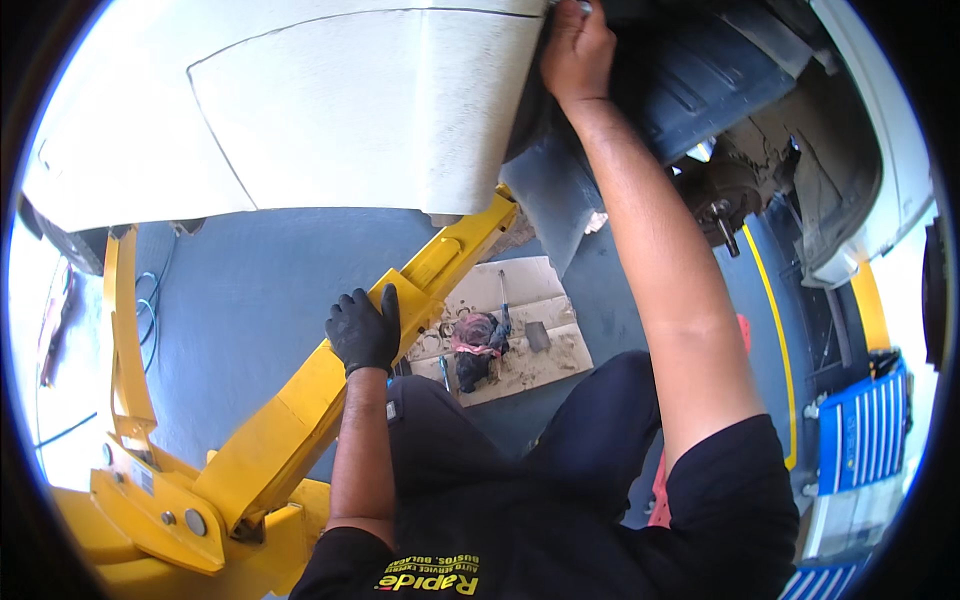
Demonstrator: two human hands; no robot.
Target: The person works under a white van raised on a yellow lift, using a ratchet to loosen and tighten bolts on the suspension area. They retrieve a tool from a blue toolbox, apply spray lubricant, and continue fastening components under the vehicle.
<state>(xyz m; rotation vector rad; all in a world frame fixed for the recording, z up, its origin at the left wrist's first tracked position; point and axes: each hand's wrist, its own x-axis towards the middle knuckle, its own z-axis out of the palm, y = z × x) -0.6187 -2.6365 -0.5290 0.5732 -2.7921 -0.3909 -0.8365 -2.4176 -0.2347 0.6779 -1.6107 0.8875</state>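
My left hand (364, 331), in a black glove, rests on the yellow lift arm (285, 420) with the thumb apart from the fingers. Raised at the top, my bare right hand (580, 58) is closed beside the edge of the white car body panel (370, 110). A bit of something shiny shows at its fingers, but I cannot make out what it is. Right of that hand lies the dark wheel arch liner (690, 80). A loose dark flap (556, 195) hangs below it. Farther right, the wheel hub (722, 200) is bare, without a wheel.
Between the lift arm and my knees, a flattened cardboard sheet (545, 375) lies on the blue floor (240, 290). It bears a dirty red and black rag (478, 335), a screwdriver-like tool (504, 300) and a grey pad (538, 336). At right stands a blue tool cabinet (862, 430).
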